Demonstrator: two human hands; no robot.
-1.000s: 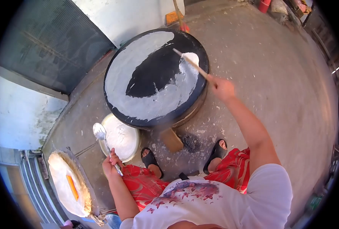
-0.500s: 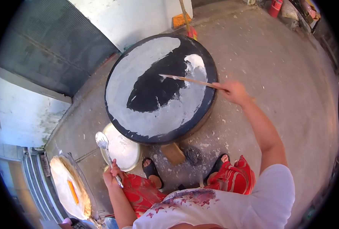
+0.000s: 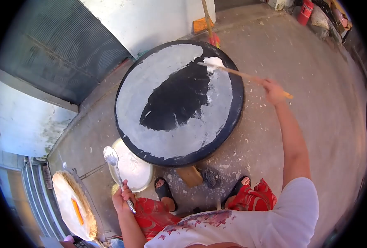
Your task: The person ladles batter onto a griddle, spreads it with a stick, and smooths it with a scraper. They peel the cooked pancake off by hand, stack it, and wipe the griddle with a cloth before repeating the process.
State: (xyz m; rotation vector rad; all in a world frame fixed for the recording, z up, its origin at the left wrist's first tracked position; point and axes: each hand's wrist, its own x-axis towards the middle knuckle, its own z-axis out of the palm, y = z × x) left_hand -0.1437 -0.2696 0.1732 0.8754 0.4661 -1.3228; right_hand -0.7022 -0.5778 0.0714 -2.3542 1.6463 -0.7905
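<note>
The wooden stick [image 3: 238, 73], its tip at the griddle's [image 3: 177, 97] one o'clock, should handle light and stiff when gripped near its outer end, where the right hand [image 3: 274, 91] curls its fingers around it; at seven o'clock, the left hand [image 3: 124, 196] encloses the handle of a rigid ladle [image 3: 117, 171].

Greyish batter [image 3: 134, 95] curves around the bare middle of a round black griddle [image 3: 173, 101]; a slim wooden stick [image 3: 243, 75] slants over its far right; a shiny spoon [image 3: 110, 156] slants off its near left.

Cooking area with round griddle [image 3: 173, 99], batter tub [image 3: 150, 179], concrete floor [image 3: 324, 107]
</note>
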